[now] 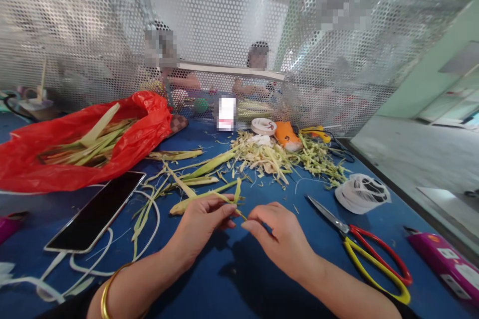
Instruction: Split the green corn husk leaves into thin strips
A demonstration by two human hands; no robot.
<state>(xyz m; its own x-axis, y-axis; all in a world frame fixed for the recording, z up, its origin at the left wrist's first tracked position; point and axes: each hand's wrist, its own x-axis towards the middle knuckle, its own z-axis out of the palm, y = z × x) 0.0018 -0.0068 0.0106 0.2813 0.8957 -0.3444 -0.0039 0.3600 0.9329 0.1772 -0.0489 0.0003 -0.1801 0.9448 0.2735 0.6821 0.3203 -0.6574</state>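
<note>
Between the fingers of my left hand [204, 219] is a thin green plant strip [238, 192], its folded tip sticking up above the thumb. My right hand [280, 234] pinches the strip's narrow lower end between thumb and forefinger. Both hands are raised a little over the blue table [239, 284]. Long pale-green leaf strips [209, 165] lie just beyond my left hand. A heap of curled husk-like scraps [265, 154] spreads behind my hands. Scissors [348, 232] with one red and one yellow handle lie right of my right hand, their blades slightly apart.
At left are a red plastic bag [149, 134] of leaf strips and a phone [97, 214] with a white cable [155, 219]. A white roll [359, 194] and a purple box [445, 264] lie right. A perforated metal screen [224, 20] stands behind; people sit beyond it.
</note>
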